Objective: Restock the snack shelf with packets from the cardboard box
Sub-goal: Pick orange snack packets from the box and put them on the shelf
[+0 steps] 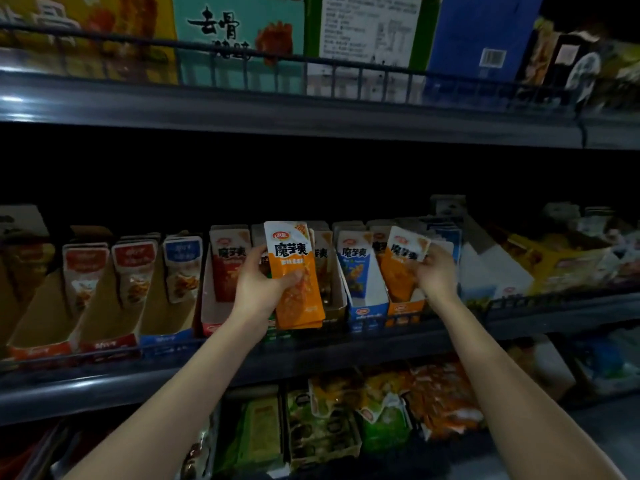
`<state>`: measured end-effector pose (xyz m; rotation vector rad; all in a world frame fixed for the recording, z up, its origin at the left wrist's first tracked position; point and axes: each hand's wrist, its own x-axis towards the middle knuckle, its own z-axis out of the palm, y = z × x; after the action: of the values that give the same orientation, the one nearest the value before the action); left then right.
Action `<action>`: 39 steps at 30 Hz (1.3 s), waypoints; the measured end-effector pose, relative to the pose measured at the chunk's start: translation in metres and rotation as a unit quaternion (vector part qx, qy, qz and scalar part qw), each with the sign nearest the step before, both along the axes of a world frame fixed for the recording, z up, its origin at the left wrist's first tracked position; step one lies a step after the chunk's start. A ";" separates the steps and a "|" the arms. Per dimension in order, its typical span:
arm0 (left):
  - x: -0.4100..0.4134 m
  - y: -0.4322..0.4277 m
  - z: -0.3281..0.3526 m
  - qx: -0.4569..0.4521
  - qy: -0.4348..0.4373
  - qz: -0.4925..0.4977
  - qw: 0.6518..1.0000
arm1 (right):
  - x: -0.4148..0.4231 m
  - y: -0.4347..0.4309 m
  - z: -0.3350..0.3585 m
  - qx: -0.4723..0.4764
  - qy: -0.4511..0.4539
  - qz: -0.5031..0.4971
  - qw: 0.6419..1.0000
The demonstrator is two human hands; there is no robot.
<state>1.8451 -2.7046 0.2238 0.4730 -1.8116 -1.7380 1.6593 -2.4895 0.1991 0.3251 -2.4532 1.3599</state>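
- While the person stands at the snack shelf (104, 386), both arms reach in at the middle level, which carries a row of open display boxes packed with upright packets.
- Up top there's a higher shelf (311, 123) behind a wire rail, loaded with big cartons; the teal carton (239, 39) is the easiest one to spot.
- Down below sits a jumble of green and orange bags (433, 400), pretty blurry tbh.
- On the middle level, the red display box (221, 306) is just left of the hands, and the blue display box (367, 310) sits between them, right beside the orange display box (405, 308).
- Left hand (256, 289): fingers and thumb wrapped round a small stack of orange packets (294, 271), held upright in front of the row, between the red and blue boxes.
- Right hand (438, 275): pinching the top corner of a single orange packet (405, 251), which leans left with its lower end down in the orange display box.
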 end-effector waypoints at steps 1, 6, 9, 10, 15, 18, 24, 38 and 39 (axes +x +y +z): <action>-0.005 0.001 -0.001 0.003 -0.003 -0.003 1.000 | -0.005 -0.002 -0.004 0.023 -0.022 0.015 0.999; -0.022 0.002 -0.009 0.003 -0.018 -0.009 1.000 | -0.007 -0.004 -0.001 0.129 -0.023 0.024 0.991; -0.028 0.003 -0.010 -0.004 -0.022 -0.010 1.000 | -0.008 -0.001 0.008 0.165 0.038 -0.002 0.985; -0.030 0.003 -0.011 -0.008 -0.022 -0.010 1.000 | -0.009 0.000 0.011 0.179 0.047 -0.008 0.983; -0.037 0.002 -0.012 -0.019 -0.022 -0.008 1.000 | -0.021 0.004 0.023 0.289 0.079 -0.026 0.954; -0.040 0.001 -0.011 -0.022 -0.016 -0.007 1.000 | -0.027 0.002 0.029 0.284 0.106 -0.023 0.953; -0.047 0.003 -0.009 -0.009 -0.009 -0.008 1.000 | -0.055 -0.008 0.023 0.233 0.158 0.026 0.959; -0.052 0.008 -0.008 0.000 0.001 -0.026 1.000 | -0.069 -0.023 0.010 0.347 0.261 -0.043 0.900; -0.051 0.008 -0.009 -0.001 0.001 -0.027 1.000 | -0.069 -0.023 0.008 0.338 0.263 -0.048 0.902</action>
<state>1.7940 -2.6962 0.2149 0.4253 -1.8407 -1.7716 1.5903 -2.5120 0.2074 0.6202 -2.3247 0.2621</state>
